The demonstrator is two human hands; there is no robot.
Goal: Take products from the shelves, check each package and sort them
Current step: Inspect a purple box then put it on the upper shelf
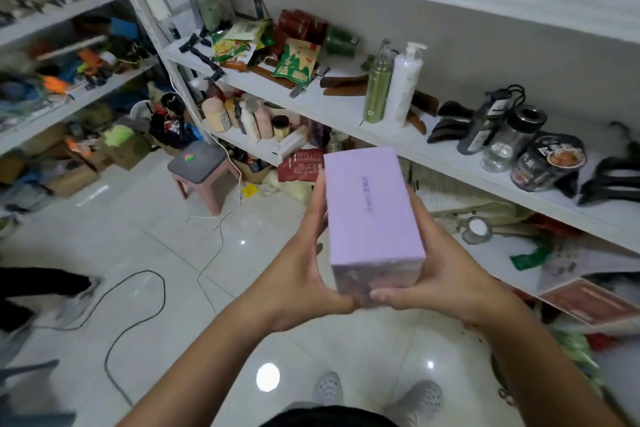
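A lilac rectangular box with a line of small dark print on its top face is held in front of me, above the tiled floor. My left hand grips its left side and near end, fingers curled along the edge. Cupping the right side, my right hand has its thumb under the near end. The box's underside is hidden.
White shelves on the right carry snack bags, a green bottle, a white pump bottle, jars and dark items. A pink stool stands on the floor ahead. Cables cross the tiles; another person's legs are at the left edge.
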